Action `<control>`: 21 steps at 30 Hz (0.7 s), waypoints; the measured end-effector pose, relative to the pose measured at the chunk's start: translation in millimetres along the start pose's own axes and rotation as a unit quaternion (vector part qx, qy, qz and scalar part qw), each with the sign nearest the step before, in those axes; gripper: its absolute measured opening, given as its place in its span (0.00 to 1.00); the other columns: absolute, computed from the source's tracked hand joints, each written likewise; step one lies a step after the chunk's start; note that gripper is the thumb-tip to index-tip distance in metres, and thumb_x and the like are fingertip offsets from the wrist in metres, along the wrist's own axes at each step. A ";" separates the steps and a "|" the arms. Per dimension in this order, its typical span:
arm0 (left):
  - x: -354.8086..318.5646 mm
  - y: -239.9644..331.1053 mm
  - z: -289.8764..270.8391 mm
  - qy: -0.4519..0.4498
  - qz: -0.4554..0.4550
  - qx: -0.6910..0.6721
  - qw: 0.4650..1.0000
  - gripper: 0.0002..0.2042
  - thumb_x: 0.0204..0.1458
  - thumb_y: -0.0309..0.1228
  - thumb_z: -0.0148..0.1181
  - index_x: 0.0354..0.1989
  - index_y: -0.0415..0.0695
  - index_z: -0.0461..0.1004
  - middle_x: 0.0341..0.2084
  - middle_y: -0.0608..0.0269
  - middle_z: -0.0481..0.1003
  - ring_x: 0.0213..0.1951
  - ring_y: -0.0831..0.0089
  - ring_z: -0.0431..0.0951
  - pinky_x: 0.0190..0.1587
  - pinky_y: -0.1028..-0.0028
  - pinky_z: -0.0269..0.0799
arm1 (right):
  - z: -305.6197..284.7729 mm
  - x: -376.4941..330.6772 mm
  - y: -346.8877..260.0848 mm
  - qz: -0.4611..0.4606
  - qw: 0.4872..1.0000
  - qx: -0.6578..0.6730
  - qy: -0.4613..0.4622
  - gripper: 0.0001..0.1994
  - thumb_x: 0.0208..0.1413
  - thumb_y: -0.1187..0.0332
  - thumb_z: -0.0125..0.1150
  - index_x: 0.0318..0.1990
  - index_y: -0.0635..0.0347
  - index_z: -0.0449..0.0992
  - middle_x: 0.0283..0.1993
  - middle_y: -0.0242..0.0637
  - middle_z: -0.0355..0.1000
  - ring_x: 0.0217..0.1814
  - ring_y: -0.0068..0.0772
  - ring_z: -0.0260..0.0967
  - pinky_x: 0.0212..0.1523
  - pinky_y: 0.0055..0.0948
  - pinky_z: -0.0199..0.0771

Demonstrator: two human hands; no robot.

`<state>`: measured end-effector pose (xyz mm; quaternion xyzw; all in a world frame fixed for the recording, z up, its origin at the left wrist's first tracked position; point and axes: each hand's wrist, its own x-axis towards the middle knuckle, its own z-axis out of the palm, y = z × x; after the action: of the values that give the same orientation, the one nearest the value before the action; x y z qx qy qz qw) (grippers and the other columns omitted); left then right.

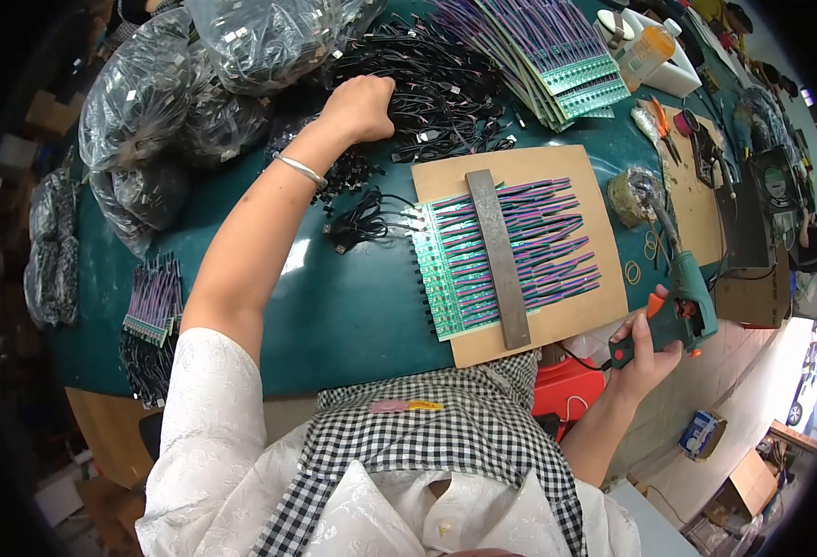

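My left hand reaches far over the green table and closes on a heap of black cables. My right hand grips a green soldering gun with an orange trigger at the table's right edge. Its tip rests by a wire-wool cleaning pad. Between the hands lies a brown board carrying a row of green circuit strips with purple wires, held down by a grey metal bar.
Clear bags of small parts stand at the back left. A stack of wired green strips lies at the back. More strips sit at the left edge. Pliers, a bottle and tools are at the right.
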<state>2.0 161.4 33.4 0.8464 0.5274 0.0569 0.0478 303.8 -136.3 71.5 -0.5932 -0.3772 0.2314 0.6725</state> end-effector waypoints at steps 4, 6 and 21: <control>-6.9 8.6 -32.0 0.135 0.016 0.024 0.990 0.11 0.32 0.24 0.53 0.29 0.39 0.72 0.30 0.45 0.73 0.37 0.52 0.74 0.40 0.60 0.70 | 3.3 0.3 -5.1 -0.009 1.000 -0.008 -0.011 0.20 0.45 0.78 0.57 0.47 0.72 0.64 0.21 0.35 0.65 0.16 0.21 0.61 0.17 0.17 0.62; -14.6 13.4 -58.8 0.137 0.004 0.019 0.990 0.12 0.32 0.25 0.53 0.29 0.40 0.72 0.28 0.46 0.74 0.35 0.52 0.74 0.38 0.60 0.70 | 1.1 1.4 -3.3 0.004 1.000 0.008 -0.010 0.21 0.44 0.79 0.57 0.48 0.73 0.63 0.25 0.39 0.67 0.17 0.21 0.62 0.18 0.17 0.63; -252.9 -78.2 -79.9 0.119 -0.212 -0.106 0.964 0.21 0.28 0.21 0.56 0.39 0.34 0.69 0.28 0.51 0.73 0.30 0.67 0.74 0.37 0.74 0.67 | 12.2 1.3 3.7 0.013 0.997 0.035 -0.071 0.22 0.45 0.80 0.55 0.50 0.75 0.61 0.23 0.38 0.66 0.17 0.22 0.62 0.19 0.19 0.63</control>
<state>-189.7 -29.8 89.7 0.6923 0.6875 0.2019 0.0853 295.5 -127.0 68.4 -0.5566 -0.4076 0.2948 0.6612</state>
